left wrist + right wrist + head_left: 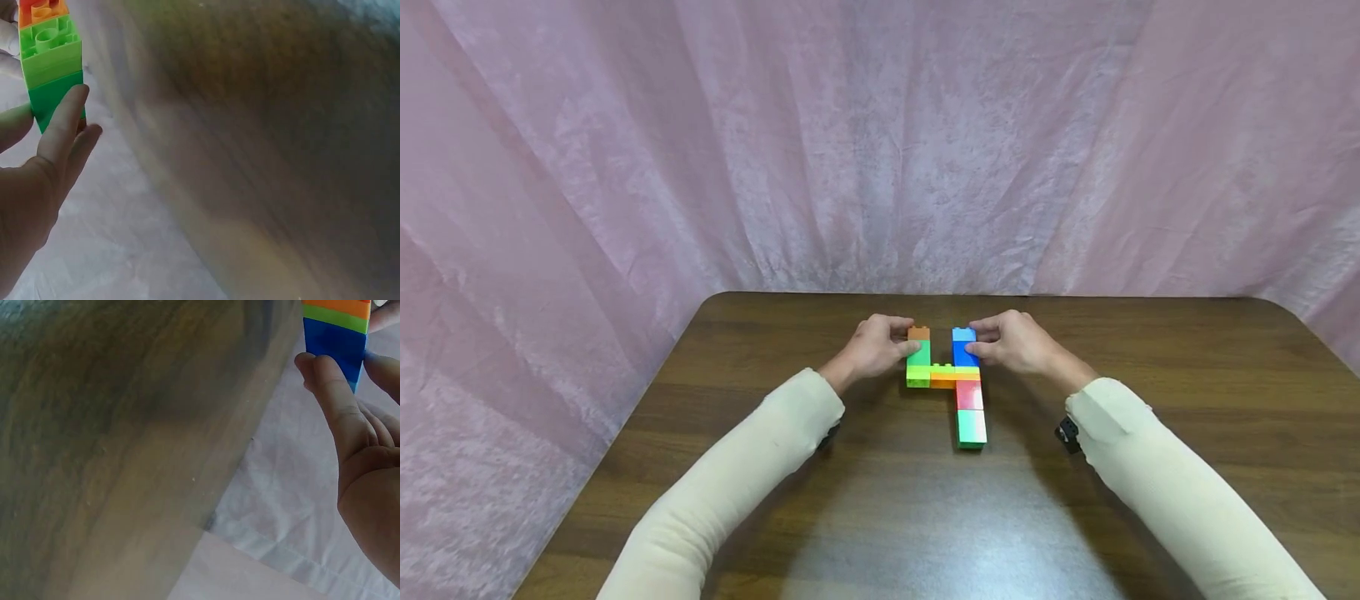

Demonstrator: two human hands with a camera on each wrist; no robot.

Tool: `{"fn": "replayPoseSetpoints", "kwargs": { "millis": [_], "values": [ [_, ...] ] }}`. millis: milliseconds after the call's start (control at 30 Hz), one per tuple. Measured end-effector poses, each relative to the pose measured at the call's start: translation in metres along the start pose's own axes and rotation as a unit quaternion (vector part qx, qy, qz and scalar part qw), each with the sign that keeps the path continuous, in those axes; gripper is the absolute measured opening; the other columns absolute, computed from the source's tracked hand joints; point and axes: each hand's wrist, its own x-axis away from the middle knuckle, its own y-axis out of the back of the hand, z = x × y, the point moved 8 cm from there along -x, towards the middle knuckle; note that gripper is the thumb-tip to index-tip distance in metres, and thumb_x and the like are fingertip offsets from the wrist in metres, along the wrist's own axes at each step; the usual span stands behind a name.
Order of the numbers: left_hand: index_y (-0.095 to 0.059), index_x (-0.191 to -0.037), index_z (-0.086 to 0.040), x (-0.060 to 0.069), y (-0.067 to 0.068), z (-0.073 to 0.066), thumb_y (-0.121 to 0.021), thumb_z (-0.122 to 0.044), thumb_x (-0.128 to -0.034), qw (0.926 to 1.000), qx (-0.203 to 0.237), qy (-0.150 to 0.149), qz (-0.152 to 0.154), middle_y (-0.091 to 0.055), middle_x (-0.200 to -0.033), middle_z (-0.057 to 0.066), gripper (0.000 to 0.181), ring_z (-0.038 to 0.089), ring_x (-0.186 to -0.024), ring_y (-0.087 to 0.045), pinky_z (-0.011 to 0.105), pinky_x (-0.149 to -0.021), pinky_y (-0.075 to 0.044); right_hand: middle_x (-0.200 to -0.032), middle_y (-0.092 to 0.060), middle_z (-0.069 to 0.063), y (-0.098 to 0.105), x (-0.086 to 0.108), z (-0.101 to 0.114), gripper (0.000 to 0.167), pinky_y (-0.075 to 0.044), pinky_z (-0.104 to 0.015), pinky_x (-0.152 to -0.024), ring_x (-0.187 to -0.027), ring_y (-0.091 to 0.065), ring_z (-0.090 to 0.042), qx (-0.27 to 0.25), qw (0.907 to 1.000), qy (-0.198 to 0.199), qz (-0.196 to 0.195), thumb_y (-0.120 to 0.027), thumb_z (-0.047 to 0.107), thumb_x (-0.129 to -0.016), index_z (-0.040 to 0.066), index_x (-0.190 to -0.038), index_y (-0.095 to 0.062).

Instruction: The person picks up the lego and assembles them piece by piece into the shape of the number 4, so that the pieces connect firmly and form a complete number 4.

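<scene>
A figure of joined toy building bricks, shaped like a 4, is between my hands. Its left arm stacks a brown brick point(919, 332), a green brick point(917, 356) and a lime brick point(917, 377). An orange brick point(943, 380) bridges to the right column, which has light blue point(964, 334), dark blue point(961, 354), red point(969, 395) and green bricks. My left hand point(875, 346) pinches the left arm at the green brick, thumb on one face, fingers opposite. With thumb and fingers, my right hand point(1017, 343) grips the dark blue brick point(334, 347). Whether the figure touches the table is unclear.
The brown wooden table point(760, 358) has rounded far corners. Behind it hangs a pink velvety curtain point(880, 150). Dark wrist devices point(1067, 435) show beneath the pale sleeves point(722, 483). Light glares off the tabletop near the front.
</scene>
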Motion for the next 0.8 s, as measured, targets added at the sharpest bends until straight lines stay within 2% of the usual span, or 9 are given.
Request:
{"fn": "replayPoseSetpoints", "kwargs": {
  "millis": [100,267,600,800],
  "values": [
    [-0.048,-0.145,0.002,-0.002,-0.006,0.003,-0.066,-0.011,-0.0978,0.9998,0.002,0.017,0.008,-0.058,-0.137,0.018,0.052,0.025,-0.119,-0.061,0.032,-0.088,-0.057,-0.120,-0.064,-0.032,-0.005,0.000,-0.005,0.051,-0.060,-0.036,-0.078,-0.093,-0.072,-0.032,-0.007,0.9998,-0.015,0.008,-0.069,0.006,-0.095,-0.018,-0.135,-0.049],
    [-0.049,-0.145,0.001,-0.004,-0.012,0.009,-0.066,-0.011,-0.0981,0.9993,-0.012,0.034,0.010,-0.058,-0.138,0.017,0.051,0.025,-0.123,-0.058,0.032,-0.091,-0.055,-0.120,-0.064,-0.031,-0.011,-0.001,-0.012,0.049,-0.060,-0.035,-0.078,-0.094,-0.072,-0.031,-0.010,0.9994,-0.032,0.009,-0.070,0.005,-0.093,-0.017,-0.133,-0.052],
    [-0.053,-0.143,0.000,-0.006,-0.011,0.012,-0.065,-0.015,-0.0986,0.9977,-0.057,0.037,-0.005,-0.060,-0.136,0.016,0.048,0.024,-0.126,-0.055,0.034,-0.103,-0.047,-0.116,-0.065,-0.032,-0.016,-0.003,-0.013,0.045,-0.060,-0.035,-0.076,-0.094,-0.072,-0.032,-0.029,0.9992,-0.028,-0.002,-0.069,0.002,-0.093,-0.019,-0.130,-0.053],
    [-0.052,-0.143,-0.001,-0.005,-0.010,0.013,-0.064,-0.016,-0.0995,0.9974,-0.061,0.039,0.001,-0.059,-0.137,0.016,0.048,0.025,-0.127,-0.054,0.035,-0.102,-0.048,-0.117,-0.065,-0.031,-0.017,-0.003,-0.014,0.044,-0.060,-0.035,-0.077,-0.094,-0.072,-0.032,-0.025,0.9990,-0.038,-0.003,-0.067,0.002,-0.094,-0.017,-0.132,-0.054]
  ]
}}
